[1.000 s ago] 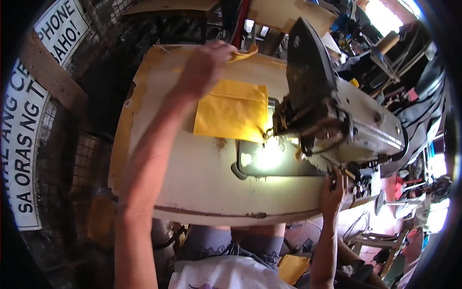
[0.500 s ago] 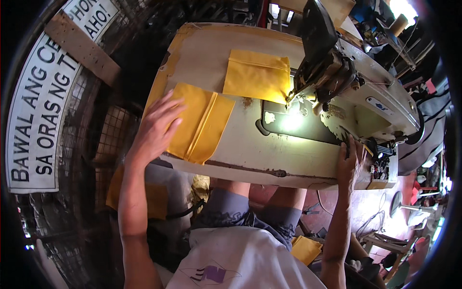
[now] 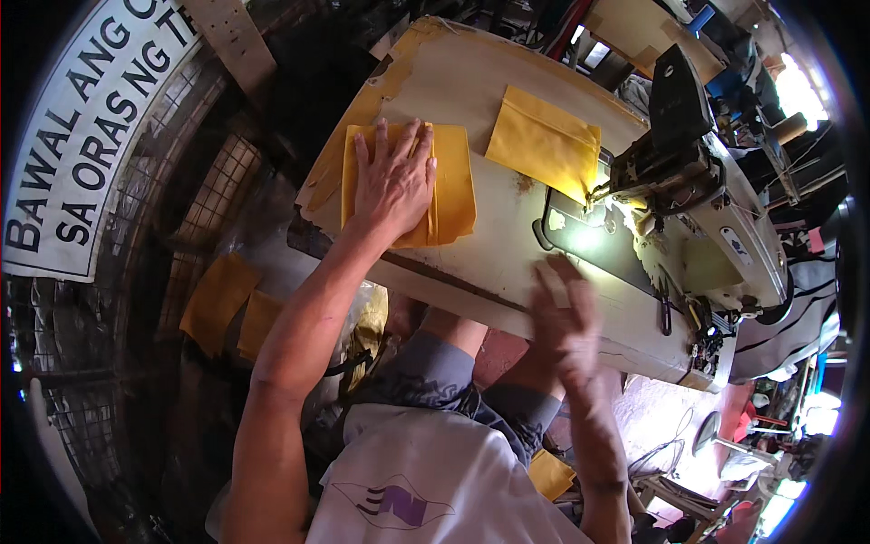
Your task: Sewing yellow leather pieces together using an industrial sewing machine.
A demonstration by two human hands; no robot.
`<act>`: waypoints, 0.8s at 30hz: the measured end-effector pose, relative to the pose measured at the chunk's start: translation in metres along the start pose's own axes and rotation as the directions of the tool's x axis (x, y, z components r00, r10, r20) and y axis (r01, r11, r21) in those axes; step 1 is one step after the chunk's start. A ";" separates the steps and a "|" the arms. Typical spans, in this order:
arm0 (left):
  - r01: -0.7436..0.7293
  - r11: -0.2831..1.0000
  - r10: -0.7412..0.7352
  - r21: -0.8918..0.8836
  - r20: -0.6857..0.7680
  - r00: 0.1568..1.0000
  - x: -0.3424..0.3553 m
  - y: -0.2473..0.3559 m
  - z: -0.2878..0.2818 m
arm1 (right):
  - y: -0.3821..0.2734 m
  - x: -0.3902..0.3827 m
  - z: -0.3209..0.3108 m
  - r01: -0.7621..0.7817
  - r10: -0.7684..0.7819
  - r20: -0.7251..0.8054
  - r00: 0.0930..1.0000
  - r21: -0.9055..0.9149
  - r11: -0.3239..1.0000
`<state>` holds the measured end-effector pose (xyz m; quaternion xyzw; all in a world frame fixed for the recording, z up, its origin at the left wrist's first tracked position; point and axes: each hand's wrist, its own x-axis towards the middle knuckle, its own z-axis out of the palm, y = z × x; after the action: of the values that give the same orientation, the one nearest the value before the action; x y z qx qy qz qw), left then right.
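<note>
Left hand (image 3: 391,184) spread flat on yellow fabric piece (image 3: 451,186), grip wide, right hand (image 3: 564,322) blurred above worktop (image 3: 494,258) edge, grip loose, holding nothing

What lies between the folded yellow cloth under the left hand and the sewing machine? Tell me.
In the head view, a second yellow piece lies on the table between the folded cloth under the left hand and the sewing machine.

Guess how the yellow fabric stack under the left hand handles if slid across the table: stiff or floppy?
Probably floppy: the yellow fabric stack lies flat in thin folded layers under the left hand. Likely light for its size, so layers may shift apart when pushed. The table top looks smooth, so it should slide easily; no roll or tip risk.
</note>
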<state>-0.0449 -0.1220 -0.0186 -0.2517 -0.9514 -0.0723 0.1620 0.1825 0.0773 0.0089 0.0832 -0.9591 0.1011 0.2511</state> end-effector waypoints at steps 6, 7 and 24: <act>0.010 1.000 -0.010 0.000 -0.073 0.997 0.015 -0.022 -0.026 | -0.080 0.057 0.044 0.072 -0.096 0.261 0.961 0.100 0.992; 0.003 1.000 -0.004 -0.024 -0.047 0.999 0.017 -0.029 -0.028 | -0.082 0.058 0.048 -0.053 0.018 0.432 0.902 0.069 0.996; -0.230 0.973 0.231 0.034 -0.017 0.973 0.015 -0.006 -0.004 | -0.072 0.030 0.050 -0.094 0.066 0.266 0.962 0.095 0.991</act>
<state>-0.0593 -0.1209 -0.0103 -0.3569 -0.9151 -0.0407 0.1833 0.1482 -0.0069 -0.0076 0.0703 -0.9797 0.1503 0.1126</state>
